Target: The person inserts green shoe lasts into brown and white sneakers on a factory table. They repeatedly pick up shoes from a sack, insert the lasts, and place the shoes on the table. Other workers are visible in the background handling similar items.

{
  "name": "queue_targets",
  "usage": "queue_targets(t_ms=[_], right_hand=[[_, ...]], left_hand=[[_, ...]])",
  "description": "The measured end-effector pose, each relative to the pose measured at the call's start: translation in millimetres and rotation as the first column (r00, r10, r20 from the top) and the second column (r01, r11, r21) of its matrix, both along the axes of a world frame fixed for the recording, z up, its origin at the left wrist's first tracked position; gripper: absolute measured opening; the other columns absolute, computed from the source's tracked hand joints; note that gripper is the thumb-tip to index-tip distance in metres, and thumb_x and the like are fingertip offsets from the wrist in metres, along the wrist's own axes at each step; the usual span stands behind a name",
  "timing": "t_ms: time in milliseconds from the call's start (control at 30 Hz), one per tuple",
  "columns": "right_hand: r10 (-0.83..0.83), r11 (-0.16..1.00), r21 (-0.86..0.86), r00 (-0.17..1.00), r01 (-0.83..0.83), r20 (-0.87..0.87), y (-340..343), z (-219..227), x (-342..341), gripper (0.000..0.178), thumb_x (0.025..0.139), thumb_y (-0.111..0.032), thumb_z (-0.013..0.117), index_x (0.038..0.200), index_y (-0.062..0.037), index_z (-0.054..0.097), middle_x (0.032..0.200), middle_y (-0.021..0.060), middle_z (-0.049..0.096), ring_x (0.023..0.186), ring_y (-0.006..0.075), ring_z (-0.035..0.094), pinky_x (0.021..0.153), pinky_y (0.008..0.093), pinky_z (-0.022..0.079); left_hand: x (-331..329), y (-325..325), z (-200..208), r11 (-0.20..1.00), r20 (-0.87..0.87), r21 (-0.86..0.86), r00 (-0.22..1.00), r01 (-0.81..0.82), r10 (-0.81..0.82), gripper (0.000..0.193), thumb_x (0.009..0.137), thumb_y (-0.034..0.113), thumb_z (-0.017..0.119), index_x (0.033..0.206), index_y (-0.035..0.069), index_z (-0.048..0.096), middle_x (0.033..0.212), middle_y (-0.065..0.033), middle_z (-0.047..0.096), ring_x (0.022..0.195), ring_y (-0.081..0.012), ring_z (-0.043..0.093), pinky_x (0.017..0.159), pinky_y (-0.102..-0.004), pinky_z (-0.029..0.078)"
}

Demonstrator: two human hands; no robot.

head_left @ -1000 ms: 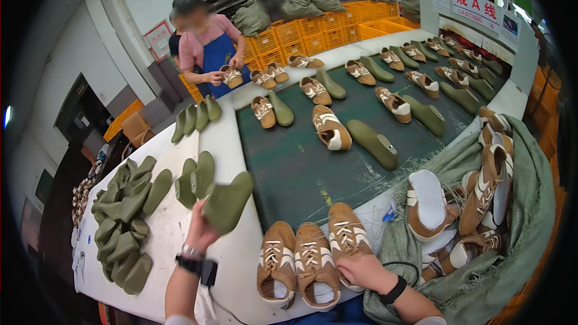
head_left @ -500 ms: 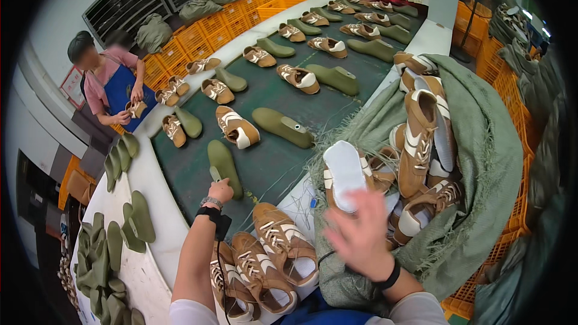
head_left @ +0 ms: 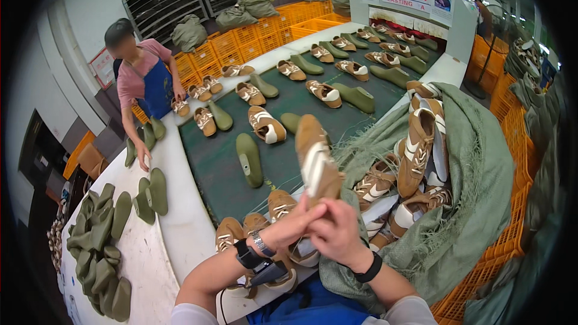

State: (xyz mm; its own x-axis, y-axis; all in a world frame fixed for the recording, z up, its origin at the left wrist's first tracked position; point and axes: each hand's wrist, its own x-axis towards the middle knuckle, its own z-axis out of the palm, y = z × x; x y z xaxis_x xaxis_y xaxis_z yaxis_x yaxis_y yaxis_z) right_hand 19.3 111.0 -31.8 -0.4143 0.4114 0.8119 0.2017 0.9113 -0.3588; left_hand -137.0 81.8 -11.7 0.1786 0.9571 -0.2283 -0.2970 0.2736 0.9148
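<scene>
A brown sneaker with white stripes is held up before me, toe pointing away, slightly blurred. My left hand is closed around its heel end. Against that same end, my right hand is closed too, its fingertips close to the left ones. Below my left wrist several brown sneakers stand side by side at the near edge, partly covered by my forearm. Beyond my left hand, a green shoe last lies on the dark green conveyor belt.
At right, a green woven sack holds several sneakers. Rows of sneakers and lasts cover the belt toward a white machine. Several lasts lie on the white table. A co-worker reaches toward lasts at far left; orange crates line the back.
My left hand has left the last on the belt and come right. My right hand has moved left from the sack, and both hold a sneaker. The co-worker's arm now reaches down to the table.
</scene>
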Motion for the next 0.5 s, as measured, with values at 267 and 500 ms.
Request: queue_targets(t_ms=[267,500], right_hand=[[0.37,0.922,-0.206,0.905,-0.329,0.21,-6,15,-22,0.048,0.07,-0.02,0.075,0.114,-0.0102,0.059,0.129,0.0188,0.047,0.114,0.0379,0.049,0.095,0.0447,0.041],[-0.25,0.912,-0.22,0.894,0.347,0.373,49,13,66,0.034,0.074,-0.004,0.065,0.108,-0.0029,0.059,0.118,0.0183,0.054,0.107,0.0372,0.052,0.093,0.0418,0.041]], left_hand=[[-119,-90,-16,0.871,0.048,-0.113,0.873,-0.479,0.486,0.052,0.092,0.029,0.056,0.137,0.012,0.036,0.13,-0.0076,0.051,0.117,-0.0217,0.053,0.097,-0.0403,0.045],[-354,-103,-27,0.62,0.167,0.115,0.63,-0.776,0.758,0.059,0.093,0.053,0.044,0.139,0.017,0.035,0.136,-0.0149,0.046,0.122,-0.0294,0.05,0.098,-0.0452,0.044]])
